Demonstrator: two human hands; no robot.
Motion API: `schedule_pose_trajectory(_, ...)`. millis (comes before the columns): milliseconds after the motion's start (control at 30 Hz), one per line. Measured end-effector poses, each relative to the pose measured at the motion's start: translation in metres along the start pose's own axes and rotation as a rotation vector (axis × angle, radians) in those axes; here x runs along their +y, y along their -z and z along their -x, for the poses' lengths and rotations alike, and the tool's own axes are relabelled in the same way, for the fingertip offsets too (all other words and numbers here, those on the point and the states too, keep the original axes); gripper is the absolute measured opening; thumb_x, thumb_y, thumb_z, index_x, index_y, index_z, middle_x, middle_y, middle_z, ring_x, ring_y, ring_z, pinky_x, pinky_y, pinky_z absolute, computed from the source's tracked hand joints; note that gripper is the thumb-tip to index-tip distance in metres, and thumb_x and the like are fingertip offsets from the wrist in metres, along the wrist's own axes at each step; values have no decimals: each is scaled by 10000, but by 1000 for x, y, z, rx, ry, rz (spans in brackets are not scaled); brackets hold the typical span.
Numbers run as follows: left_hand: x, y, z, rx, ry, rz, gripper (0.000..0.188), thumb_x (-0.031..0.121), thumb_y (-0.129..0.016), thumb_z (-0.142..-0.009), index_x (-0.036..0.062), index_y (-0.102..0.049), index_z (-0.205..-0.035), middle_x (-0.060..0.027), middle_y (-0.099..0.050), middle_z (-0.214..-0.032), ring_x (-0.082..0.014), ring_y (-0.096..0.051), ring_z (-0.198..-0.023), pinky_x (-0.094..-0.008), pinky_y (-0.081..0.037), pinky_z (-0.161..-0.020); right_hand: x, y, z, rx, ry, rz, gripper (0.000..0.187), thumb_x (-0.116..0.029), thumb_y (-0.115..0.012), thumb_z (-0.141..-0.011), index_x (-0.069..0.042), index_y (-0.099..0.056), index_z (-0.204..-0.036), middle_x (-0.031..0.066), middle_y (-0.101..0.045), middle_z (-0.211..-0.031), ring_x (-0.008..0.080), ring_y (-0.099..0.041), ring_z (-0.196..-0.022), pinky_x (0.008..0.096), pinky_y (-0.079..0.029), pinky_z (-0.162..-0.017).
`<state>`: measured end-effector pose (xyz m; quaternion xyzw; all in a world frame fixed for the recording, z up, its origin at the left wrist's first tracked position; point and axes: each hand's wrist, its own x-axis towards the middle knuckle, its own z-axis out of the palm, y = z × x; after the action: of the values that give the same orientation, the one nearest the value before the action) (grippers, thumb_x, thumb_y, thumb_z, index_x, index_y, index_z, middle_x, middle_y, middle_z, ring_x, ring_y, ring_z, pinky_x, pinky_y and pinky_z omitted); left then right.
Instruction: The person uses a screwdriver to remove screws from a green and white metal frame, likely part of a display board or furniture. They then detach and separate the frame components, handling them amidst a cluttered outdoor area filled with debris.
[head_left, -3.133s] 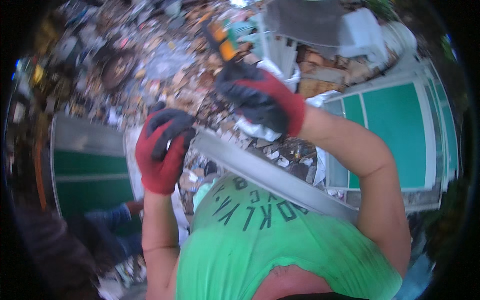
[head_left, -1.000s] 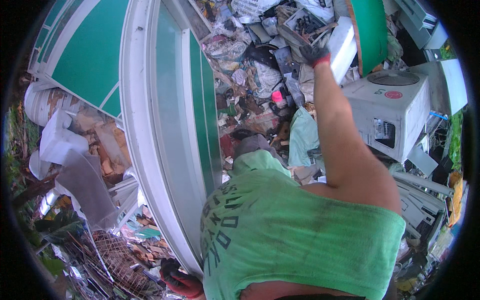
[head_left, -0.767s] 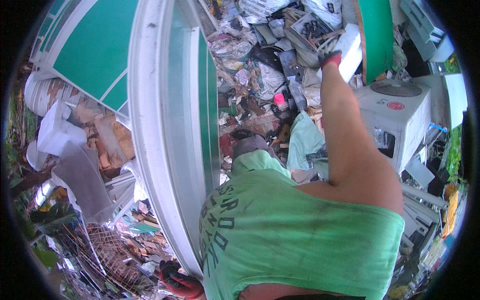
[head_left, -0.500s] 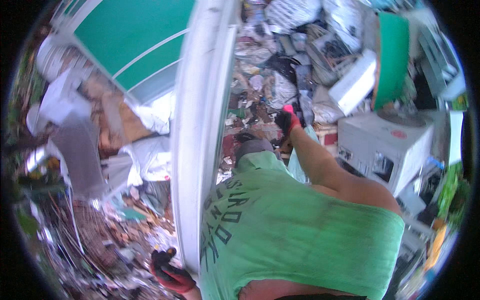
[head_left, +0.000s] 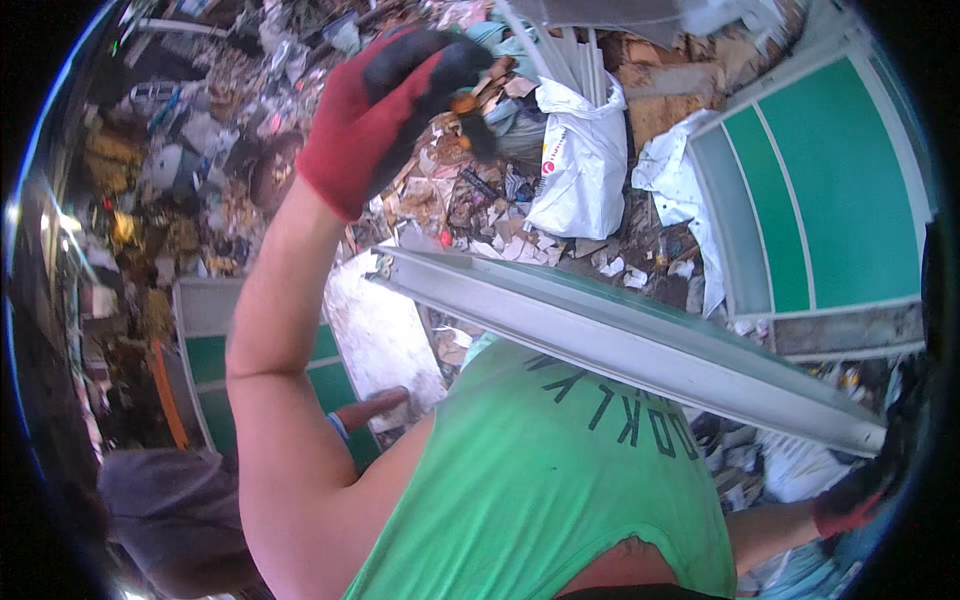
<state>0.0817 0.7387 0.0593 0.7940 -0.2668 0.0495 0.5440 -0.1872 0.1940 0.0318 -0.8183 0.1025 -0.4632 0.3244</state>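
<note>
My left hand [head_left: 395, 115], in a red glove with black palm and fingers, is raised above the near end of a long pale metal-framed panel [head_left: 620, 345]. Its fingers curve apart from the thumb, with nothing visible between them, and it does not touch the panel. The panel slants across in front of my green shirt, and its left end shows an open channel. At the right rim, my right hand [head_left: 850, 505], also in a red and black glove, is beside the panel's other end. Its dark fingers merge with the shadow there, so their grip is hidden.
A green panel with pale bars [head_left: 840, 190] lies at the right; another [head_left: 205, 345] is at the left beside a white board [head_left: 390, 330]. A white sack [head_left: 580, 160] sits amid scattered rubbish. Dark cloth [head_left: 170, 510] and another person's limb [head_left: 375, 408] show lower left.
My view has swung round to the left. The long panel went from upright in view to slanting across. My left hand has risen from its lower end; my right is now near the far end.
</note>
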Motion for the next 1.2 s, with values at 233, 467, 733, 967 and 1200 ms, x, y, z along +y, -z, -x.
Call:
schedule_pose_trajectory(233,41,-8,-12,-359,58,210,327,262,-634,-997,65,-684,-1253,-82,-739,-1049,-131,-686,-902,-288,-563,-819,-109,-177,31,-691,46,-314,941,-322,-717,-873,-20,-193,-1594,241,-370,-1566,365,-402,-1435,496,-314,-1168)
schedule_pose_trajectory(467,70,-63,-13,-482,61,191,308,386,-682,-901,142,-789,-1056,-55,-762,-938,-186,-709,-829,-330,-551,-788,-172,-210,59,-737,-18,-401,844,-221,-645,-932,-12,-168,-1595,202,-512,-1390,255,-584,-1102,379,-458,-944)
schedule_pose_trajectory(733,36,-47,-2,-561,-212,97,513,472,-633,-912,97,-665,-1261,-130,-733,-1075,-260,-698,-974,-370,-535,-872,-137,-192,61,-822,-217,-397,544,-98,-634,-901,17,-479,-1409,149,-651,-1208,269,-655,-1062,389,-504,-924)
schedule_pose_trajectory(967,-75,86,84,-574,377,-172,565,288,-670,-919,10,-529,-1391,-139,-667,-1267,-283,-612,-1197,-409,-500,-990,-91,-162,44,-619,288,249,367,-85,-707,-767,-26,-631,-1121,197,-645,-1070,428,-620,-986,485,-508,-886)
schedule_pose_trajectory(1200,-294,22,260,-294,466,-192,537,191,-703,-924,6,-536,-1400,-137,-655,-1314,-290,-582,-1259,-444,-457,-1061,-98,-177,-9,-667,431,358,498,-140,-741,-742,-73,-633,-1224,181,-663,-1129,345,-659,-1030,452,-539,-875)
